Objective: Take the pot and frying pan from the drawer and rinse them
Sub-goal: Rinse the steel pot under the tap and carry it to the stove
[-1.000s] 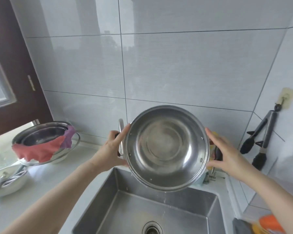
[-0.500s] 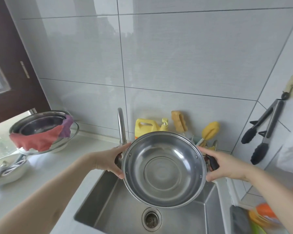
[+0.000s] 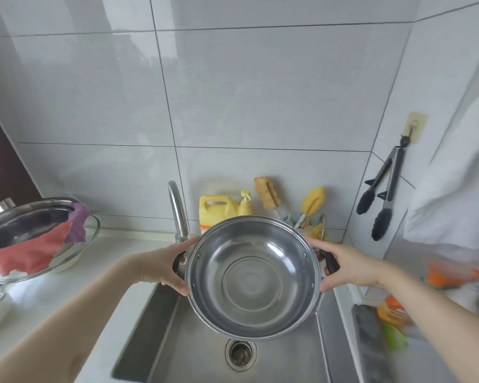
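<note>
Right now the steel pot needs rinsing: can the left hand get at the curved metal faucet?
Probably yes: the left hand grips the pot handle just below the faucet, nothing between them, but it must first let go.

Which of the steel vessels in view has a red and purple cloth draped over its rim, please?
The wide steel basin on the counter at left; the red and purple cloth hangs over its near rim. The steel pot held over the sink is bare.
</note>
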Available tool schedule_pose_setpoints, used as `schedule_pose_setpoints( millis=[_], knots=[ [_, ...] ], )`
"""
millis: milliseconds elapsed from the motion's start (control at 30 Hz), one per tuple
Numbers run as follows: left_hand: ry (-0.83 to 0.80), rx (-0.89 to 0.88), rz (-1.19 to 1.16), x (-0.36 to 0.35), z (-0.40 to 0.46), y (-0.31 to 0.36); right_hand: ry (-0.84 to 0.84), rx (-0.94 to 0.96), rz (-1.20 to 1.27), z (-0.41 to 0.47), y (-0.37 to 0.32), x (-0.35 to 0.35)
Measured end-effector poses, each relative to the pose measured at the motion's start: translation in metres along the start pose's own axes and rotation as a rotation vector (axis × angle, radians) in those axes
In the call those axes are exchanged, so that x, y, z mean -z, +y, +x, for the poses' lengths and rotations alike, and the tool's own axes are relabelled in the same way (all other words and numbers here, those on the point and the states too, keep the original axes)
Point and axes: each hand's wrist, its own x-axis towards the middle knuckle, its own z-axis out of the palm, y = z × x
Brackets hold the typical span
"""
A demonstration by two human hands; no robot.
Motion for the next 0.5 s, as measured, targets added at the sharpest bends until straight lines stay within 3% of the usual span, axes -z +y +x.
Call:
schedule_pose_setpoints(
  millis=[233,500],
  knots=[
    [-0.089,-0.111,0.103,-0.004,0.010,0.037,0.163,-0.072,0.125,-0.067,0.008,-0.016],
    [-0.236,-0.364,0.133,-0.053,0.018,0.137,0.353,-0.147,0.166,-0.192,0.034,-0.019]
  ],
)
